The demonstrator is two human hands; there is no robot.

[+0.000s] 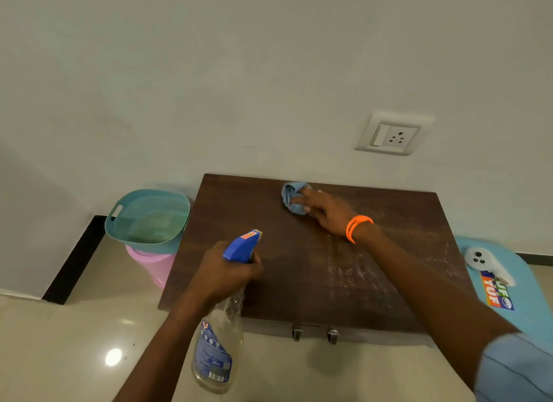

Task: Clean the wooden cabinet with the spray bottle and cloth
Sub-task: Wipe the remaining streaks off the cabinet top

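Observation:
A dark wooden cabinet [257, 210] stands against the wall; its top shows pale dusty streaks on the right half. My right hand [324, 210], with orange bands at the wrist, presses a crumpled blue cloth [291, 197] flat on the cabinet top near the back edge. My left hand [224, 274] grips a clear spray bottle [217, 353] by the neck over the cabinet's front left part. Its blue trigger head [241, 246] points toward the back. The bottle looks nearly empty.
A teal perforated basket [146, 216] sits on a pink bin [152, 267] left of the cabinet. A light blue stool [526, 294] on the right carries a white controller [486, 264]. A wall socket [392, 136] is above. Two metal handles [314, 334] stick out at the cabinet front. Glossy tiled floor lies below.

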